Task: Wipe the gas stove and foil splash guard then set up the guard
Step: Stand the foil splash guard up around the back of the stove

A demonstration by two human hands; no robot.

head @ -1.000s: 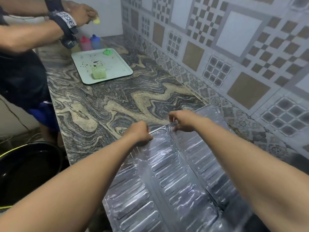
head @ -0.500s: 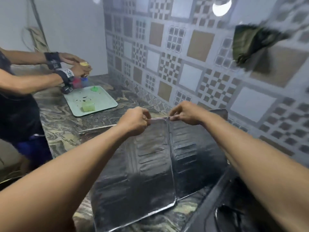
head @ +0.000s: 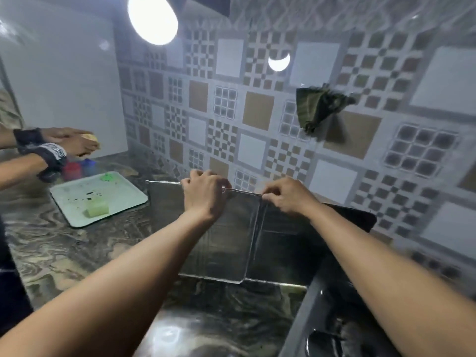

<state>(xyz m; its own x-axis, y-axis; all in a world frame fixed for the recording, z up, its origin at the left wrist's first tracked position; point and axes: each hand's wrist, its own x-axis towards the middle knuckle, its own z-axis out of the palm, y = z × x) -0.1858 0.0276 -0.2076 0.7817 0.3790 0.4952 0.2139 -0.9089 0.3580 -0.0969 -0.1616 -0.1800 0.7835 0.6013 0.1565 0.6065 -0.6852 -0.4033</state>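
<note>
- I see a marbled stone countertop [head: 64,248], swirled grey and cream, running along a wall of patterned tiles [head: 257,112] in brown, white and checker squares; the left end meets a plain white wall [head: 64,86].
- A bright lamp [head: 152,18] glares at the top, with a smaller reflection of it on the tiles.
- The foil splash guard [head: 226,243] stands upright on the countertop, its bottom edge resting on the stone and its top edge level, so the long axis runs left to right, roughly along the tiled wall.
- It is folded at a vertical crease: the left panel faces me, and the right panel angles back toward the wall.
- My left hand [head: 203,197] is pinched on the guard's top rim left of the crease; my right hand [head: 288,195] pinches the same rim just at the crease. Both are clenched on the foil.
- The black gas stove [head: 332,328] sits at the lower right, just beside the guard's right panel; the view there is blurred.
- A dark green cloth [head: 316,106] hangs on the tiles above the stove.
- To the left lies a pale green tray [head: 123,199] with dark specks, a yellowish block [head: 96,209] and a green blob on it; it is near the guard's left edge but apart from it.
- Behind the tray, red and blue containers [head: 78,168] stand, blurred.
- Another person's hands [head: 69,141], with black wrist straps, hold something yellow above the tray.
</note>
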